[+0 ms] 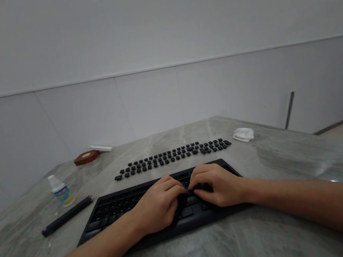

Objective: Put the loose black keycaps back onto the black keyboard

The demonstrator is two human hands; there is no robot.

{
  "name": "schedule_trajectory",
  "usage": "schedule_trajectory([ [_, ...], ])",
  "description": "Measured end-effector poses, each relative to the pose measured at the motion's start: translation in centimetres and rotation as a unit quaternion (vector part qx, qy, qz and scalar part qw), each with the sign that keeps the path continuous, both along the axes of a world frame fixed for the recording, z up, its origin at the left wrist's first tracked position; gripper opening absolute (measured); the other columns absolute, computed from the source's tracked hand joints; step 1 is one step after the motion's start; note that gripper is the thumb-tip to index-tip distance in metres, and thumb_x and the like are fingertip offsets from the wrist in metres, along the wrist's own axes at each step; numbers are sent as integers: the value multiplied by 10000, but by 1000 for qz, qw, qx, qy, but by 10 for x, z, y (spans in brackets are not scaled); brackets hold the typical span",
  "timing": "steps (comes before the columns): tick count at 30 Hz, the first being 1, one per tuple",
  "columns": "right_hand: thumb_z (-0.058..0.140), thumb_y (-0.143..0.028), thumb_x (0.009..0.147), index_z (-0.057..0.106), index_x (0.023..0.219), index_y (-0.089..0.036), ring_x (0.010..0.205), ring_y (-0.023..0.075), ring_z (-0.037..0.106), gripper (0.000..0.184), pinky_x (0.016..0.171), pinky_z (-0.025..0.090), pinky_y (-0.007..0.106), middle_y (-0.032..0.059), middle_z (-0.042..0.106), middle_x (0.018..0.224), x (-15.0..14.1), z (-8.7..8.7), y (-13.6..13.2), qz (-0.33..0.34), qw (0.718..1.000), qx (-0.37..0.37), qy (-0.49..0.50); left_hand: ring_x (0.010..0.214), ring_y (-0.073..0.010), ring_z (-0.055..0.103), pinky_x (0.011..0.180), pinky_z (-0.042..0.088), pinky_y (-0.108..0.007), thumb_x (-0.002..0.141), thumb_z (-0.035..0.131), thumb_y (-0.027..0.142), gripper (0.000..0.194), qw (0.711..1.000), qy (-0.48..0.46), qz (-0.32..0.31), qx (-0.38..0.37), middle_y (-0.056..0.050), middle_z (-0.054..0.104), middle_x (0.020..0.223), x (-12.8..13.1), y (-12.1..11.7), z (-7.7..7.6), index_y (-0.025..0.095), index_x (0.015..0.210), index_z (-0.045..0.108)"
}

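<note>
A black keyboard (185, 212) lies on the marbled table, with part of its keys removed and bare switch spots showing. Over its right half, my left hand (161, 200) is closed, its fingertips down at the key rows. My right hand (219, 183) meets it from the other side, thumb and forefinger pinched close to the left fingertips. Something small and dark shows between the two hands, too hidden to name. Behind the keyboard, loose black keycaps (166, 160) are laid out in several rows.
On the left stand a white spray bottle (62, 191) with a colourful label and, lying nearby, a long black strip (67, 216). A reddish-brown box (86, 157) and a white bar (101, 148) are at the back. A crumpled white cloth or tissue (244, 134) lies right.
</note>
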State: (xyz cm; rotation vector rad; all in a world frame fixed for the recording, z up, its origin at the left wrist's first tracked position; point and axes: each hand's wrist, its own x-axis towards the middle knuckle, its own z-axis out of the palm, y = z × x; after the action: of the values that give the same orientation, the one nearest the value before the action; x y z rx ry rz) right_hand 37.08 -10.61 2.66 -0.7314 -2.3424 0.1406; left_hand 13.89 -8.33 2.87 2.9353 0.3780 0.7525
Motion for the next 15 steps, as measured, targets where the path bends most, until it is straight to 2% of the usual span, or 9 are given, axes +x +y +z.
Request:
schedule_trajectory([
  [15,566,-94,779,694,867,-157,772,171,632,168,725,515,284,65,679,828,0,-1,-1,2,1000,16,17,970,-217,561,874,511,-384,798,393,-15,384,1000,1,4,4,-93,645,1024,0,0,0,137,1083,600],
])
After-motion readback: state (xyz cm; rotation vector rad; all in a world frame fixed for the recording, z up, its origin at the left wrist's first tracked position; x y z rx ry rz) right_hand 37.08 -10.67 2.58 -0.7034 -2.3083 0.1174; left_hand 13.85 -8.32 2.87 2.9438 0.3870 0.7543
